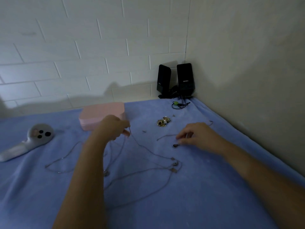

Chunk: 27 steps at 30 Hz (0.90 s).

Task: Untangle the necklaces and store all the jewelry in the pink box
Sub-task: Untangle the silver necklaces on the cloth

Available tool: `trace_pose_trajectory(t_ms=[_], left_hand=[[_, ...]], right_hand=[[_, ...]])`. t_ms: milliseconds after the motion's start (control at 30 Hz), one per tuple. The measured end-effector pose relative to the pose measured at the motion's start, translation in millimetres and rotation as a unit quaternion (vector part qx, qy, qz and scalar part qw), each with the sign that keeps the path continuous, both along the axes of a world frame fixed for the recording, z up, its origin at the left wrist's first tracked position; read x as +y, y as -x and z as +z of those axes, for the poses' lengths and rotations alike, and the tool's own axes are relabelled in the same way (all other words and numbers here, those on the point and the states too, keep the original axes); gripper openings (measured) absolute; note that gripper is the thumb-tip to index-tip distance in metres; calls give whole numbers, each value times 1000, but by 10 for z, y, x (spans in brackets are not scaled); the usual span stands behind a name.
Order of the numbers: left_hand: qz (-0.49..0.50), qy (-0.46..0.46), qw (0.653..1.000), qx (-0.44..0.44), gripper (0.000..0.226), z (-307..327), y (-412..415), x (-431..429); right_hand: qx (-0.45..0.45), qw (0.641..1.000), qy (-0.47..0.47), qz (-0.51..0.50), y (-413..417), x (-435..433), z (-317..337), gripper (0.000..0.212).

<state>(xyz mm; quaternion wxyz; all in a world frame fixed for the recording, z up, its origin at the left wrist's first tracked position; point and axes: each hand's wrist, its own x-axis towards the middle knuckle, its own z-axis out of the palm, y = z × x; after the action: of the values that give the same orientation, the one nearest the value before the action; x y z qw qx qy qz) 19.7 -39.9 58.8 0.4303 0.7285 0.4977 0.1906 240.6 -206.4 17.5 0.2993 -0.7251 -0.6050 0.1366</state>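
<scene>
So the left hand [113,128] is up off the blue blanket [206,195], thumb and fingers pinching a strand of the tangled necklaces [148,153]. The rest of those chains drape down and loop all over the blanket below and between both arms, with a few little pendants in the mess. The right hand [196,136] is low, fingertips curled and nipping the end of a short chain [165,136], right next to a small dark pendant [175,145]. The pink box [99,113] sits just behind the left hand, lid down. A small pile of gold jewelry [163,122] lies between the hands, a bit further back. A white controller [33,138] is way off left of the left hand, and black speakers [176,80] stand in the corner beyond the right.
</scene>
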Motion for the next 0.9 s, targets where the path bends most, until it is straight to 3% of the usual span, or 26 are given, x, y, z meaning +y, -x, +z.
trace_pose_trajectory(t_ms=[167,233,300,400,533,900], left_hand=[[33,-146,980,129,25,-256,-118,84],[14,-229,969,92,20,-252,-225,-67],[-59,-252,966,16,17,-242,-367,-272],[-200,-245,949,-17,16,-281,-582,-576],[-287,-220,931,46,24,-406,-737,-767],[-252,-172,951,52,27,-480,-761,-724]], right_hand=[[14,993,-79,-80,-278,-114,219,8],[5,999,1,-37,-412,-237,309,11],[11,994,107,8,-487,-329,327,13],[-36,977,208,15,-545,-328,264,27],[-44,977,207,15,-521,-300,251,11],[-71,962,254,69,-464,-235,221,12]])
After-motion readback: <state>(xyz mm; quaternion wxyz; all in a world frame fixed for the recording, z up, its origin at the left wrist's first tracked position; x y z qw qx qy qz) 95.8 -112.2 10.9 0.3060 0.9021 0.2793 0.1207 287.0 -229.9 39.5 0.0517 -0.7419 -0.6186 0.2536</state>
